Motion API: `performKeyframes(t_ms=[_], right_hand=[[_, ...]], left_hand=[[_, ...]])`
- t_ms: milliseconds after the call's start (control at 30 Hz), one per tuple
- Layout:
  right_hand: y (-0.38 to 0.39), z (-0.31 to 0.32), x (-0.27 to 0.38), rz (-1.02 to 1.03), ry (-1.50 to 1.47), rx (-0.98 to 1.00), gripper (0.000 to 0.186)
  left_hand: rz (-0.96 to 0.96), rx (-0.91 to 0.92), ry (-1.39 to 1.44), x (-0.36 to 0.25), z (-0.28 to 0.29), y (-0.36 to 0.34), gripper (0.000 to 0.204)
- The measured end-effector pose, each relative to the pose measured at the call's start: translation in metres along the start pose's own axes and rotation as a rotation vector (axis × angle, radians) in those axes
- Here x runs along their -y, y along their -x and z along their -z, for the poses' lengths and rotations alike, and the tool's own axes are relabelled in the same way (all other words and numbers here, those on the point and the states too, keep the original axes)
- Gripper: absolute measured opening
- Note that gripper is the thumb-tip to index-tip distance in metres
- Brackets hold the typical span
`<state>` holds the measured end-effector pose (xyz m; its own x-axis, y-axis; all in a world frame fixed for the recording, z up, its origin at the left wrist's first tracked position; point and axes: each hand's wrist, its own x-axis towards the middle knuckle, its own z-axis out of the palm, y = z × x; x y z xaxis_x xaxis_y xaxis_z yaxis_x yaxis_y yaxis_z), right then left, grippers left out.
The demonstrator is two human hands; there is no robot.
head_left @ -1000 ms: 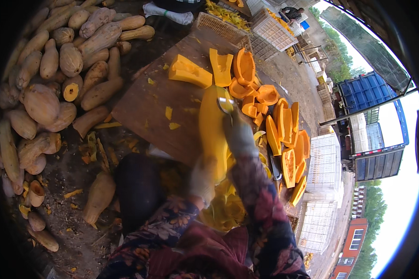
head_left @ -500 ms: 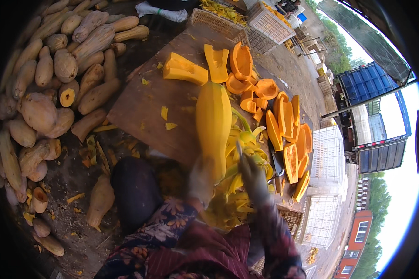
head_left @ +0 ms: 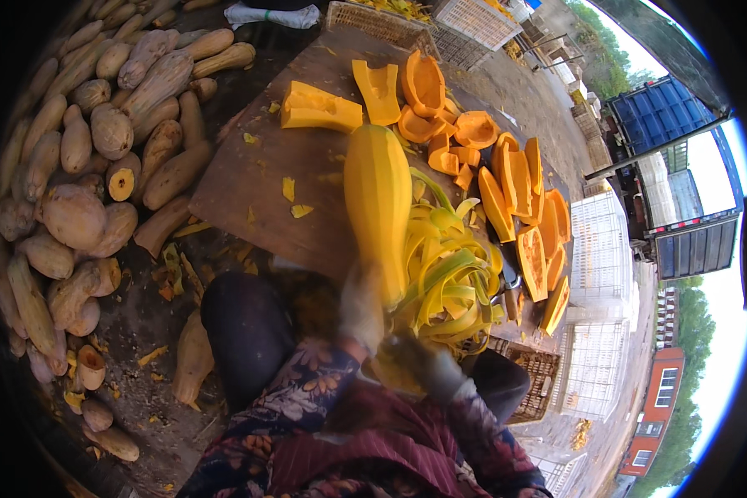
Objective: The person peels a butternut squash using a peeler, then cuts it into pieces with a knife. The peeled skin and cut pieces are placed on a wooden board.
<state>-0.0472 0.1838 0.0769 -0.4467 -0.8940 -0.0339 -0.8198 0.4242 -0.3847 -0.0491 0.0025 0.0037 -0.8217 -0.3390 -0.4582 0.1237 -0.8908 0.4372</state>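
Observation:
A long, peeled yellow squash [head_left: 377, 199] lies lengthwise in front of me, its far end over the brown board [head_left: 261, 187]. My left hand [head_left: 362, 311], in a pale glove, is closed round its near end. Close to my lap, just right of that end, my right hand [head_left: 436, 367] is smeared by motion. Its fingers and anything in them cannot be made out. A heap of yellow-green peel strips [head_left: 448, 282] lies right of the squash. Beyond are an orange squash chunk [head_left: 319, 108] and several hollowed pieces [head_left: 423, 83]. Cut squash lengths [head_left: 533, 261] lie farther right.
Unpeeled tan squashes [head_left: 75, 216] are piled on the ground at left. A brown plastic crate [head_left: 533, 382] stands by my right knee, with white crates [head_left: 593, 249] beyond it. A dark-bladed knife [head_left: 510, 270] lies beside the cut lengths. Farther off is a blue truck [head_left: 664, 120].
My right hand has moved back toward my lap from beside the squash, uncovering the peel heap. Earlier, a thin, blurred tool stuck out of it. My left hand keeps hold of the squash.

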Motion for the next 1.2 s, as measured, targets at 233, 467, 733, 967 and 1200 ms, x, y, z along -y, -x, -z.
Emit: performKeyframes(t_ms=[233,467,733,967,1200], right_hand=[[-0.092,0.06,-0.039,-0.254,-0.099,-0.249,0.035],[-0.316,0.12,-0.083,-0.365,0.085,-0.027,0.051],[-0.115,0.039,-0.05,-0.237,0.258,0.025,0.035],[-0.032,0.061,-0.004,-0.329,-0.298,-0.013,0.041],[-0.252,0.086,-0.064,-0.238,0.076,-0.329,0.043]], left_hand=[[-0.272,0.061,-0.209,0.025,0.018,-0.019,0.058],[-0.276,-0.027,-0.17,0.013,-0.001,-0.012,0.06],[-0.179,0.035,-0.126,-0.012,-0.018,0.005,0.063],[-0.155,-0.015,-0.089,-0.005,-0.013,-0.001,0.059],[-0.157,-0.065,-0.058,-0.01,-0.028,0.008,0.048]])
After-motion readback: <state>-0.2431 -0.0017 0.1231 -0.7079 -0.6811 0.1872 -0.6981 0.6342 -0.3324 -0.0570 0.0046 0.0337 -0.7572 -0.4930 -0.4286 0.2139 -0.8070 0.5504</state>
